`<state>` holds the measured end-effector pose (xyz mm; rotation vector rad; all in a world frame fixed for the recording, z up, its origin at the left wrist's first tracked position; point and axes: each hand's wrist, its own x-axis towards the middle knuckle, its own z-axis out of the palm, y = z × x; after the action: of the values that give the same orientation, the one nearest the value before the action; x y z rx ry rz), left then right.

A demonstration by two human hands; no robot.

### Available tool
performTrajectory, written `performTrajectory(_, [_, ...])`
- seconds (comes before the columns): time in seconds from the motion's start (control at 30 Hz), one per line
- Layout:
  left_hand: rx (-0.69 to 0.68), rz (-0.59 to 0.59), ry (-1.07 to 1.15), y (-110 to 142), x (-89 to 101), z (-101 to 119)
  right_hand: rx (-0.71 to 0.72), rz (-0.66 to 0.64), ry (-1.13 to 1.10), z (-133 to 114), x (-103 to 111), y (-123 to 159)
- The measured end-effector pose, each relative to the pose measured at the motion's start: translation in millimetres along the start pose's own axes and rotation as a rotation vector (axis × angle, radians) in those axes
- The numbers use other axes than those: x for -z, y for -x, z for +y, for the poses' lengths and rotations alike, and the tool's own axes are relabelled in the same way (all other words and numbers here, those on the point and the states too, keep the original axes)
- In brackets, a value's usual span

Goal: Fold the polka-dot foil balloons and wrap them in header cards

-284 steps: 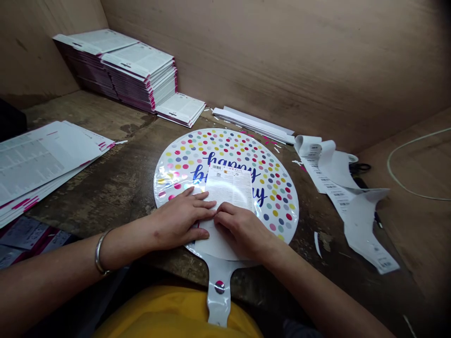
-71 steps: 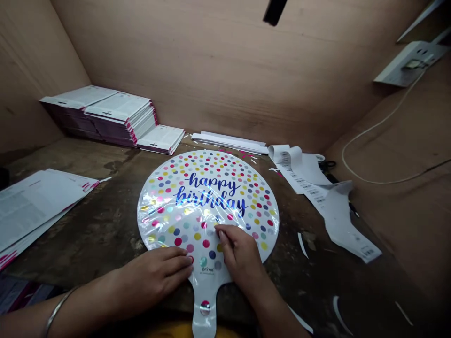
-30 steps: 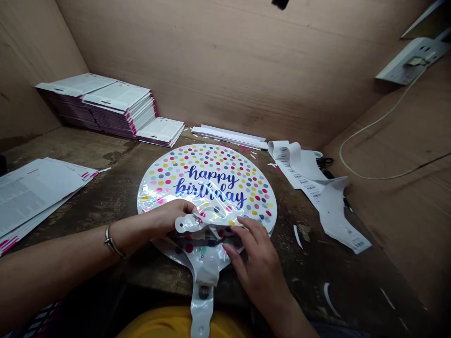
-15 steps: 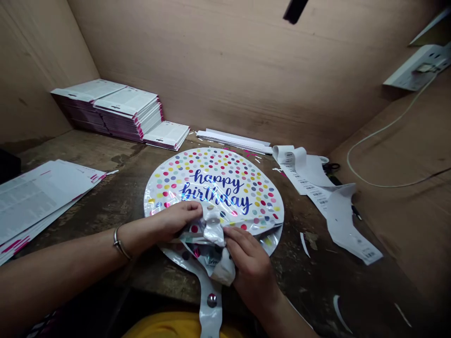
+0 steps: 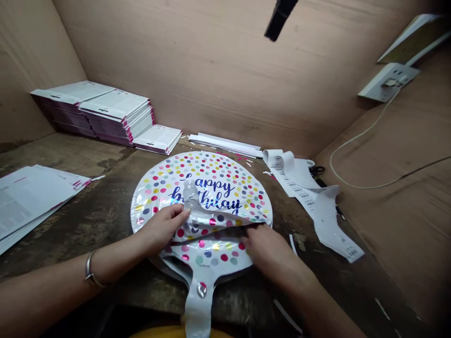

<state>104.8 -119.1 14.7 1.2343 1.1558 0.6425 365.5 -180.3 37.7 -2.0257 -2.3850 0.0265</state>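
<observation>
Left hand: laying its fingers flat, not pinching, on the clear film over the foil birthday balloon.
Right hand: reaching the balloon's fold, its grip hidden, so I cannot tell.

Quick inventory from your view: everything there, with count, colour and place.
foil balloon: one, white with multicoloured dots and blue "happy birthday" lettering, bench centre
clear plastic flap: one, transparent, folded across the balloon
printed card stacks: three, white with pink edges, by the back wall
printed sheet pile: one, white and pink, bench left
white strips: one bundle, behind the balloon
barcode label strip: one, white, bench right
scissors: one pair, black, beyond the labels
wall socket: one, white, right wall
cable: one, white, below the socket
bangle: one, silver, left wrist
left hand: on the flap
right hand: at the flap's right end
</observation>
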Motion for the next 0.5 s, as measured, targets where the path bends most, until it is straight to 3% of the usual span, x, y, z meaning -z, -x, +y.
performTrajectory(0.07, [-0.058, 0.017, -0.152, 6.0, 4.2, 2.2, -0.141, 0.038, 0.067, 31.9, -0.1, 4.4])
performTrajectory(0.13, [-0.099, 0.026, -0.240, 10.5, 5.6, 6.1, -0.196, 0.122, 0.098, 47.9, 8.5, 8.6])
performTrajectory(0.2, [-0.173, 0.046, -0.342, 13.5, 3.6, 12.3, -0.116, 0.257, 0.049, 40.8, 20.2, 7.2])
performTrajectory(0.27, [-0.309, 0.086, -0.471, 16.1, -0.6, 20.4, 0.080, 0.332, -0.088, 15.9, 29.1, -3.5])
performTrajectory(0.37, [-0.673, 0.066, -0.732, 23.3, -5.7, 32.5, 0.283, 0.192, -0.276, -25.5, 33.4, -34.6])
performTrajectory(0.47, [-1.081, -0.035, -0.953, 34.8, -7.0, 36.4, 0.333, -0.022, -0.394, -44.7, 33.0, -65.8])
performTrajectory(0.5, [-1.153, -0.088, -1.001, 38.2, -7.2, 34.5, 0.345, -0.068, -0.424, -46.4, 33.0, -72.7])
